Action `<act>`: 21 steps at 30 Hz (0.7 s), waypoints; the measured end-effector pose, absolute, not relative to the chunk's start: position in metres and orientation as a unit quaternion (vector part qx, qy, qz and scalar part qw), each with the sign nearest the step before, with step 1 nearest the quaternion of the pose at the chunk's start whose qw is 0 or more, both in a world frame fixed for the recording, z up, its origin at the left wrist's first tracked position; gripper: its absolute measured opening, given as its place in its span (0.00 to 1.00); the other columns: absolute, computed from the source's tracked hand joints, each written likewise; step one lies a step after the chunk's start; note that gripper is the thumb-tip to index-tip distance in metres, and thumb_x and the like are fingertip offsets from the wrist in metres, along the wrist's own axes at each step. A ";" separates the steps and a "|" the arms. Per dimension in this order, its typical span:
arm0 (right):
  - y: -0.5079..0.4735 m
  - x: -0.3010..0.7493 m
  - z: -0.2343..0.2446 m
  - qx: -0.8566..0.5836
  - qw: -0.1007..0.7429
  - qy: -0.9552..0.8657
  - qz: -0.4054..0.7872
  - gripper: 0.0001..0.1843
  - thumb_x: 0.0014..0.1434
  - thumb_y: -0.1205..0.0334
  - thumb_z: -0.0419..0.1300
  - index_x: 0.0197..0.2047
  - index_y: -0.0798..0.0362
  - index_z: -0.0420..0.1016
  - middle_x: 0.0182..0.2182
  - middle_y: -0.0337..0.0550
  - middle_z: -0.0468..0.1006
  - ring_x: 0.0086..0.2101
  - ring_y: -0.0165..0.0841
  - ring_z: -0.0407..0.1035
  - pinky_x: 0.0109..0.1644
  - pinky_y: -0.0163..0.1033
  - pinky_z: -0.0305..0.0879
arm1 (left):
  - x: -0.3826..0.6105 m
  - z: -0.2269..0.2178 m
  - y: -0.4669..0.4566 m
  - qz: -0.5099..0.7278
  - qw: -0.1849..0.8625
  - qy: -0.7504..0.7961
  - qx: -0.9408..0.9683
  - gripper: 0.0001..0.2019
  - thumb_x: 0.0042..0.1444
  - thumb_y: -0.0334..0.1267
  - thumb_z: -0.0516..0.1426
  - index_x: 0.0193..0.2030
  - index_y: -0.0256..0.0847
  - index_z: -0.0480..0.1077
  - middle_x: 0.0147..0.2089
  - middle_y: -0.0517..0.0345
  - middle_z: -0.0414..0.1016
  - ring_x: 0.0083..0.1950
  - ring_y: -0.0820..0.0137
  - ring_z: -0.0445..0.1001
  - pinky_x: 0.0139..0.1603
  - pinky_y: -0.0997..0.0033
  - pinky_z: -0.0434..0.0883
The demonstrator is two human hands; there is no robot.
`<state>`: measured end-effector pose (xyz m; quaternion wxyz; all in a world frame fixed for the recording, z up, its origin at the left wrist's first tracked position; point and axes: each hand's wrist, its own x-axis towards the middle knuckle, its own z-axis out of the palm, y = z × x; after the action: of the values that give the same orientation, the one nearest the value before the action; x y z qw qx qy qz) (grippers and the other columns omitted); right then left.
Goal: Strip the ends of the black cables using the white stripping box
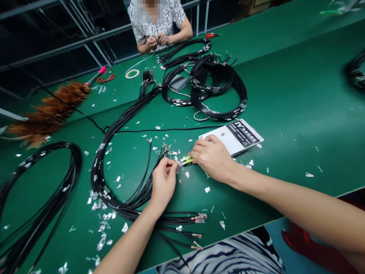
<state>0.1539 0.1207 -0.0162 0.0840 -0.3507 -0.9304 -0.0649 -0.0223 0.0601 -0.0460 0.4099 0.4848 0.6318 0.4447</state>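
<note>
My left hand pinches the stripped end of a black cable near the middle of the green table. My right hand is closed on a small yellow-handled tool whose tip meets the cable end between both hands. A bundle of black cables loops from the far side round to my left hand. Their stripped ends with coloured wires lie near the table's front edge.
Silver foil scraps litter the table. A white labelled device lies just beyond my right hand. Coiled black cables sit further back, another coil at left. A feather duster, red scissors, tape roll. A person works opposite.
</note>
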 end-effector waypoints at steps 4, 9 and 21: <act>0.122 0.155 -0.016 -0.347 0.087 -0.931 -0.069 0.08 0.64 0.69 0.62 0.31 0.53 0.76 0.29 0.40 0.77 0.39 0.37 0.65 0.43 0.44 0.46 | -0.021 -0.047 0.063 0.438 0.411 0.633 0.488 0.07 0.54 0.40 0.57 0.29 0.40 0.66 0.24 0.64 0.66 0.24 0.75 0.64 0.25 0.77 0.59; 0.122 0.156 -0.014 -0.345 0.085 -0.932 -0.074 0.08 0.63 0.70 0.61 0.31 0.53 0.76 0.29 0.40 0.77 0.39 0.38 0.65 0.43 0.44 0.46 | -0.018 -0.047 0.065 0.426 0.417 0.632 0.495 0.08 0.54 0.41 0.57 0.29 0.40 0.65 0.23 0.65 0.65 0.21 0.76 0.61 0.22 0.78 0.55; 0.116 0.163 -0.007 -0.348 0.136 -0.927 -0.040 0.03 0.61 0.66 0.65 0.40 0.54 0.76 0.40 0.45 0.81 0.46 0.41 0.67 0.47 0.48 0.50 | -0.018 -0.045 0.067 0.414 0.404 0.639 0.506 0.08 0.54 0.41 0.56 0.29 0.40 0.65 0.23 0.64 0.65 0.22 0.75 0.62 0.23 0.77 0.58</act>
<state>0.1631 0.1162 -0.0069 0.1360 -0.3476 -0.9269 -0.0400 -0.0175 0.0669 -0.0454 0.4043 0.5062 0.6392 0.4143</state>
